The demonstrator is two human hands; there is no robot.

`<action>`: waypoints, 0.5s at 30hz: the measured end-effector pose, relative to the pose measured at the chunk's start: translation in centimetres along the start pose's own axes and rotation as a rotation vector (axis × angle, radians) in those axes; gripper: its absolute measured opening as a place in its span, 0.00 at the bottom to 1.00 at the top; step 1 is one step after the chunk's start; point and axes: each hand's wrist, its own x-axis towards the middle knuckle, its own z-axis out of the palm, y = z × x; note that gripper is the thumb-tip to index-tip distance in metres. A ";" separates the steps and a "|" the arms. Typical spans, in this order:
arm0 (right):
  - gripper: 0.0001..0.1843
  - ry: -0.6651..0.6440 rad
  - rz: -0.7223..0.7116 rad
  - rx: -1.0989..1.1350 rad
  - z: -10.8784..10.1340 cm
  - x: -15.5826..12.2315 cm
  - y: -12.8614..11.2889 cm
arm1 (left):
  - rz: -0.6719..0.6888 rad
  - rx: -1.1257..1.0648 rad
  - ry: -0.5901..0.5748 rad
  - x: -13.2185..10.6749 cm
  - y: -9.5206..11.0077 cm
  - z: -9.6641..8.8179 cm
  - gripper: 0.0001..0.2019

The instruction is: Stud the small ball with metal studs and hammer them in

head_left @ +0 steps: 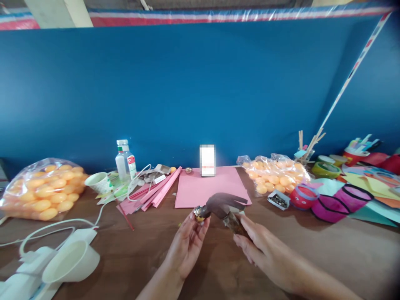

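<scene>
My right hand (254, 243) grips the handle of a claw hammer (223, 205) just below its dark metal head, which is held low over the brown table (343, 250). The hammer's face points left, against a small yellow-and-dark object (198, 214). My left hand (189, 241) pinches that small object between thumb and fingertips; what it is I cannot make out. Both hands are near the front middle of the table, just in front of a pink paper sheet (203, 187).
Bags of orange balls lie at the left (43, 193) and right (273, 175). A paper cup (98, 182), a clear bottle (122, 160), pink paper strips (156, 191), a white glue gun (46, 266) with cord, and round colourful lanterns (331, 202) surround the hands. A blue wall (200, 91) stands behind.
</scene>
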 end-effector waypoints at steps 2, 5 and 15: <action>0.18 0.010 -0.013 -0.028 -0.1 0.0 -0.2 | -0.012 -0.006 0.028 -0.1 0.1 0.4 0.07; 0.20 0.033 -0.011 -0.058 -0.1 -0.1 -0.5 | 0.017 -0.030 0.028 -0.3 0.2 1.1 0.08; 0.19 0.039 -0.045 -0.053 -0.2 0.3 -0.5 | 0.021 -0.026 0.013 0.1 0.1 1.4 0.08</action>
